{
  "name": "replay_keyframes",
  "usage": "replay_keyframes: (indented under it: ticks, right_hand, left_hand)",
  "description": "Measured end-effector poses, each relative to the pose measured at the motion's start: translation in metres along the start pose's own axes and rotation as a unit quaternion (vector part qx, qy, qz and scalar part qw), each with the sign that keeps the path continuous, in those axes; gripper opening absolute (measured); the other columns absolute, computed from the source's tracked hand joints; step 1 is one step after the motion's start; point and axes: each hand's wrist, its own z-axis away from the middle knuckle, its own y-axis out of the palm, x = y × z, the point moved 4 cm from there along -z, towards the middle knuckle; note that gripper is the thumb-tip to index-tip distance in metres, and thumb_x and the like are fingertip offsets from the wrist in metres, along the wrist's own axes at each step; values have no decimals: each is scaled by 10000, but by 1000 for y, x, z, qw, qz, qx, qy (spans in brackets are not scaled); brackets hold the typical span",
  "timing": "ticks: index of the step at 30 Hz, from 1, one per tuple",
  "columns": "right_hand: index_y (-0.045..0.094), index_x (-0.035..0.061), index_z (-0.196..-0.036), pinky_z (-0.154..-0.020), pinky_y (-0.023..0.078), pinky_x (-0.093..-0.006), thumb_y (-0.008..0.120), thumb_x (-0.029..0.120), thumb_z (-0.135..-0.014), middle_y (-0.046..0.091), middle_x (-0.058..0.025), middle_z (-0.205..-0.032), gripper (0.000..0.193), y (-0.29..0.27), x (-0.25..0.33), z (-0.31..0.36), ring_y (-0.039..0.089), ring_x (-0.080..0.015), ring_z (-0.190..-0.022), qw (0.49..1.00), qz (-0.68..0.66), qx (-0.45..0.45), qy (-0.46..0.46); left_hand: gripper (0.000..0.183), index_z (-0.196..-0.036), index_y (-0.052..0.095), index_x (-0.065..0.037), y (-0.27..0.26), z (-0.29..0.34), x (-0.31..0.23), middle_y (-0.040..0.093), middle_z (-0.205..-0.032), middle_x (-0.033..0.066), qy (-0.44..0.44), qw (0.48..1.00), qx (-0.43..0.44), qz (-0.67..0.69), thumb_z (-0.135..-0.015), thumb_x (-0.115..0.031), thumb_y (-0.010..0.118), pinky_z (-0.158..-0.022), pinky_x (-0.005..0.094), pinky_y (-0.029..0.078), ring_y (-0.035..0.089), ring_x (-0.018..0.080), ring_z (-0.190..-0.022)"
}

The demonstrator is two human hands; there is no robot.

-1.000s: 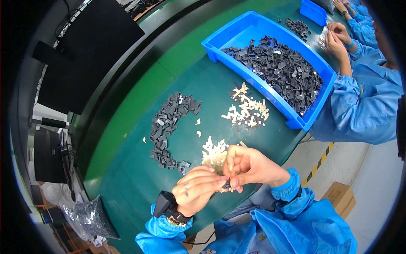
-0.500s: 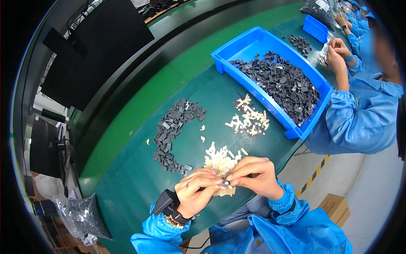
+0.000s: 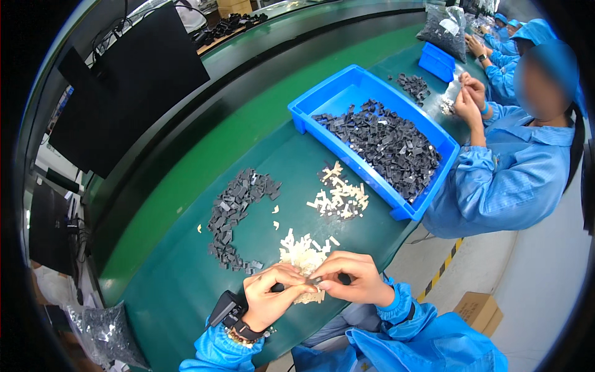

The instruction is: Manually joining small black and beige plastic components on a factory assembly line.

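Head view: my left hand [image 3: 273, 297] and right hand [image 3: 350, 280] meet fingertip to fingertip, pinching one small dark plastic piece [image 3: 314, 281] above a heap of cream clips [image 3: 302, 253] on the matte green table [image 3: 180, 291]. Beyond lie blocky grey parts [image 3: 235, 211], then a glossy blue bin [image 3: 322, 102].

Blue bin [image 3: 310, 105] of dark parts sat on green table [image 3: 186, 167]; dark monitor [image 3: 124, 80] stood behind; co-worker in blue coat [image 3: 502, 173] sat beside; cardboard box [image 3: 477, 310] on floor.
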Motion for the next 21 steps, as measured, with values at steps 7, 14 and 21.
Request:
replay_keyframes:
  ticks: [7, 14, 21]
  right_hand:
    - [691, 57, -1087, -602, 423, -266, 743, -39, -798, 636, -78, -1029, 309, -83, 70, -25, 551, -141, -745, 804, 460, -359, -114]
    - [683, 43, -1013, -683, 539, -377, 713, 5, -843, 646, -109, -956, 176, -58, 54, -32, 683, -286, -824, 871, 450, -194, -29]
    - [610, 69, -1099, -654, 557, -411, 673, 89, -886, 588, -97, -1060, 223, -55, 9, -40, 681, -313, -801, 844, 530, -79, 28]
  left_hand:
    - [194, -773, 632, -38, -1, -2, 2, 746, -770, 93, -56, 998, -3, -2, -770, 74, 791, -765, 327, 552, 698, 172, -722]
    - [188, -770, 647, -29, -1, -5, 1, 732, -749, 72, -55, 997, 4, -51, -756, 26, 826, -661, 267, 538, 702, 137, -711]
    - [197, -751, 672, -43, 0, -7, -3, 731, -745, 49, -80, 994, -5, -69, -729, -29, 867, -628, 234, 516, 679, 102, -662]
